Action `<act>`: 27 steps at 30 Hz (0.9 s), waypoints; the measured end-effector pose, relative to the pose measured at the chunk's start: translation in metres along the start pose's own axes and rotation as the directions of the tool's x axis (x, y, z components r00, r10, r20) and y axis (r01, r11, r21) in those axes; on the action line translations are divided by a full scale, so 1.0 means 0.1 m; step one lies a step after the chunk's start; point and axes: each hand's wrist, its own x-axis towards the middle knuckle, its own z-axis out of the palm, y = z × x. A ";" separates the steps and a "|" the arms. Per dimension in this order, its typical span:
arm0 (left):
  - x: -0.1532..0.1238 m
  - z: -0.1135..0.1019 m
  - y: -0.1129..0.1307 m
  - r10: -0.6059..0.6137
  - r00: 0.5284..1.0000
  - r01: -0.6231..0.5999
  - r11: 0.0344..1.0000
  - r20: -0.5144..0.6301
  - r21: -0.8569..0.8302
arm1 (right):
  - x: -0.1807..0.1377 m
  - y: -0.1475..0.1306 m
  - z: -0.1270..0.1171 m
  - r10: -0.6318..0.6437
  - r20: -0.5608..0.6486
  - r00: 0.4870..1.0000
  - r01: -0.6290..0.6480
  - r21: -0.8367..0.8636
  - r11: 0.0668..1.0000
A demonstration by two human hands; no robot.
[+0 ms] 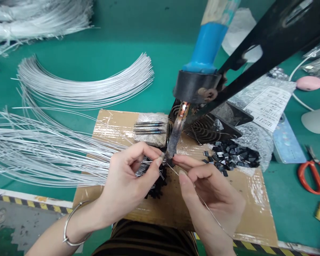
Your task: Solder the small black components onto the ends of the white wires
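Observation:
My left hand (pixel 130 185) is closed in a pinch on a thin white wire (pixel 149 162), its tip close to the hot end of a soldering iron (pixel 173 144). Any small part at the fingertips is too hidden to make out. Between thumb and fingers my right hand (pixel 213 188) grips a strand of solder wire (pixel 172 169), which reaches up to the iron's tip and trails back over the palm. Below the fingertips lies a pile of small black pieces (pixel 156 186), partly covered by my left hand.
A black metal stand (pixel 245 64) holds the iron over a cardboard sheet (pixel 250 202). Metal rods (pixel 149 127) rest on a block behind. Around are black connector pieces (pixel 232 154), a fan (pixel 208 128), white wire bundles (pixel 90 90) and red-handled scissors (pixel 310 177).

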 end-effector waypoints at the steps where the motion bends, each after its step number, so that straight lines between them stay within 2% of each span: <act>1: 0.00 0.00 0.00 -0.002 1.000 0.002 1.000 0.000 0.000 | 0.00 0.00 0.00 0.001 0.001 1.000 -0.001 0.001 1.000; 15: -0.02 0.00 -0.01 0.015 1.000 -0.015 0.999 -0.024 0.031 | 0.00 -0.01 0.05 0.000 -0.030 1.000 0.001 0.020 1.000; 27: 0.01 0.02 0.01 0.017 1.000 -0.016 0.999 -0.015 0.049 | -0.02 0.06 0.01 -0.085 0.004 0.996 0.085 -0.064 0.994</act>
